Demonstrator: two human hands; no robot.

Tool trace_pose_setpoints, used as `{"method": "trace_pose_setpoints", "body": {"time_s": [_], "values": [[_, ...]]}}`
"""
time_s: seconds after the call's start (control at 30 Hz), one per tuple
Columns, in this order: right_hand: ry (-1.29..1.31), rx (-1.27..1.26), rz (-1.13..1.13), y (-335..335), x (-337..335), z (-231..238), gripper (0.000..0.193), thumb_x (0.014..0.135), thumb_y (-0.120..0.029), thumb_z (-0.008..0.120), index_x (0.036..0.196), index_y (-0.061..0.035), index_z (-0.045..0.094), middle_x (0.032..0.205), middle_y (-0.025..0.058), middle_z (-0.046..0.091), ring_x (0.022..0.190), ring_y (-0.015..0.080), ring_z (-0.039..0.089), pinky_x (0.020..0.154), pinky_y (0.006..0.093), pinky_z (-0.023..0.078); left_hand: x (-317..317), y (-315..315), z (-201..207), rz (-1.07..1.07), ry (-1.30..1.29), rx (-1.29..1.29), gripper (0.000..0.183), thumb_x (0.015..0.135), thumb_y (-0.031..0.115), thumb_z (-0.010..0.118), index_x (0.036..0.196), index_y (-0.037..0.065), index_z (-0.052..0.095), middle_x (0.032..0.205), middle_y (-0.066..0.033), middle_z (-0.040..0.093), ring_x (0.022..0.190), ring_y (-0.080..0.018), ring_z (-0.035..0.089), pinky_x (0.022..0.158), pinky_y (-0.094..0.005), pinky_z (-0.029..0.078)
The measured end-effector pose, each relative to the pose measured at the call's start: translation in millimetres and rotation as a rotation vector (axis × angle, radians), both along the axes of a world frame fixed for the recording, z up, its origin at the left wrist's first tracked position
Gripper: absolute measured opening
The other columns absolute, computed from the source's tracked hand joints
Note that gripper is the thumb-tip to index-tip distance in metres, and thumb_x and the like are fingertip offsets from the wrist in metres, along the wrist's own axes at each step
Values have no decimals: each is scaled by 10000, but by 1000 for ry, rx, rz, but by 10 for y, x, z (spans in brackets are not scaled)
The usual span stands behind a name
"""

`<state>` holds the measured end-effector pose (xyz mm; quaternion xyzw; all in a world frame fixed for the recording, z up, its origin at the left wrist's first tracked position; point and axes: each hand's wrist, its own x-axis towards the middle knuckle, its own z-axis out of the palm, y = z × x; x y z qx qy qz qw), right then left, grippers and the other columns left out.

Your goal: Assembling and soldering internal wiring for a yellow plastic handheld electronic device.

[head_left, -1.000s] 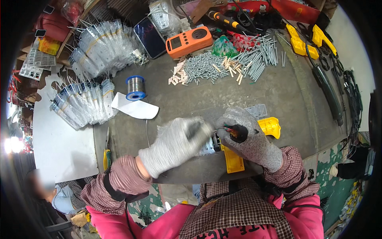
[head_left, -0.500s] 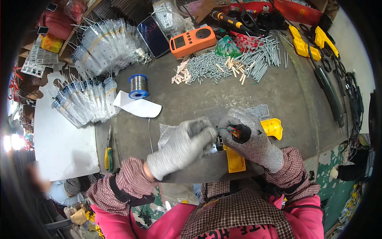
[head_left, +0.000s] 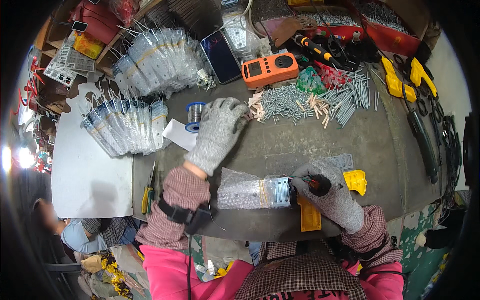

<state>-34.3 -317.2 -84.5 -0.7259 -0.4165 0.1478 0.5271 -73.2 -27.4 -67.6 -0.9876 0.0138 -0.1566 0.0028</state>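
My right hand (head_left: pixel 330 192), in a grey glove with a dark patch, is closed round the end of a bubble-wrapped part (head_left: pixel 242 192). A blue-and-clear ribbed section (head_left: pixel 281 192) shows beside the fingers, and thin coloured wires (head_left: pixel 311 183) stick out within the grip. Stretched forward, my left hand (head_left: pixel 217 132) is at the left edge of a heap of small beige sleeves (head_left: pixel 256 105). Its gloved fingers bend together there, and whatever the tips pinch is hidden. Under the right hand lies a yellow plastic shell (head_left: pixel 310 216); a second yellow shell (head_left: pixel 355 182) lies to its right.
A solder spool (head_left: pixel 194 118) and white paper (head_left: pixel 179 135) lie by my left wrist. Bundled bubble-wrapped parts (head_left: pixel 125 127) are at left, above pliers (head_left: pixel 147 195). Further back are a phone (head_left: pixel 220 57), an orange meter (head_left: pixel 270 70) and screws (head_left: pixel 292 102). A black-handled tool (head_left: pixel 422 145) hangs at right.
My left hand has left the right hand and reached forward to the beige sleeves. The bubble-wrapped part shows uncovered now. My right hand keeps its grip, and the view has shifted.
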Motion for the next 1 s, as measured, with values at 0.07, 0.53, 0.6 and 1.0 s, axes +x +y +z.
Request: {"method": "trace_pose_setpoints", "body": {"time_s": [0.07,0.53,0.6,1.0], "values": [[44,6,13,10,-19,-11,119,837,-120,734,916,-75,656,849,107,630,808,318,625,727,417,489,62,193,-35,-64,108,118,246,844,168,676,1082,106,676,1126,-103,613,1121,-312,546,994,-441,409],[-8,-46,-19,16,36,-76,148,828,-101,739,948,-79,656,859,103,635,830,317,641,731,401,501,-40,-276,83,48,144,-1066,95,907,34,610,997,43,576,881,-22,581,853,-109,592,780,-284,517],[37,-61,-25,30,10,-80,157,821,-101,743,949,-80,653,863,103,631,822,319,637,731,407,501,-347,-588,245,58,155,-1399,119,937,59,608,1051,26,613,948,-37,629,885,-114,605,807,-296,526],[-68,8,-1,23,11,-64,156,827,-122,729,952,-89,641,864,101,621,823,321,630,727,410,504,-692,-844,64,61,280,-1434,244,903,46,688,1137,-18,701,1124,-120,690,1048,-185,651,941,-325,514]]}}
